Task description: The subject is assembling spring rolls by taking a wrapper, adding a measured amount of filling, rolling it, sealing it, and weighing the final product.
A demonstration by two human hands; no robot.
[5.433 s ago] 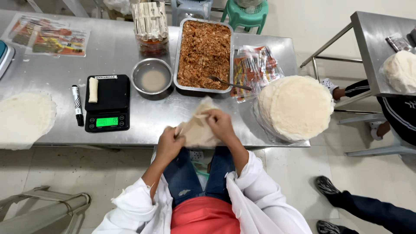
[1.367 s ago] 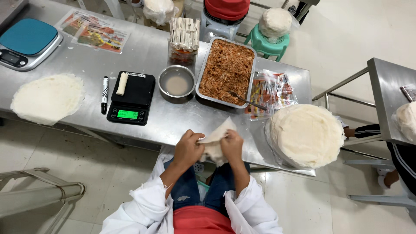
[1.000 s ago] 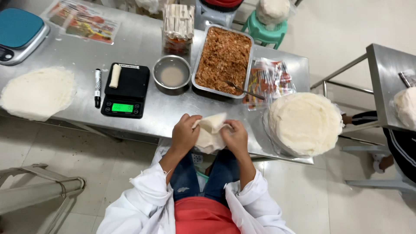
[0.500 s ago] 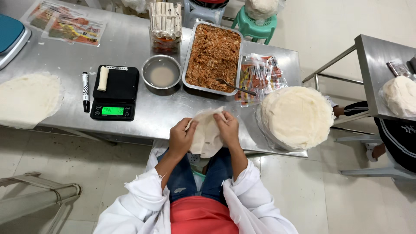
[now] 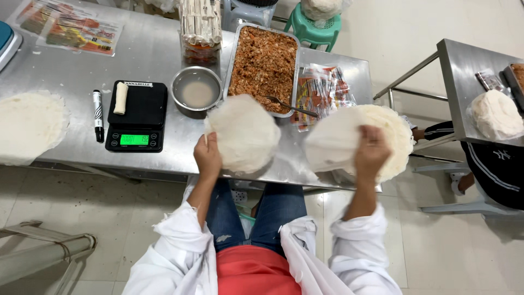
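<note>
Steel table [image 5: 153,54] — left hand [image 5: 208,157] fingers pinch round wrapper [image 5: 244,133]; right hand [image 5: 371,153], blurred, grips second wrapper [image 5: 333,143] — stack behind partly hidden.

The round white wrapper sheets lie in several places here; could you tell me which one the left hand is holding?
The single sheet in front of the metal bowl, pinched at its left edge by the left hand. The right hand holds a separate one over the stack.

I'm seeing the hands now spreading apart: left hand [image 5: 207,158] holding one wrapper [image 5: 244,133], right hand [image 5: 372,152] holding another sheet [image 5: 332,143].
</note>
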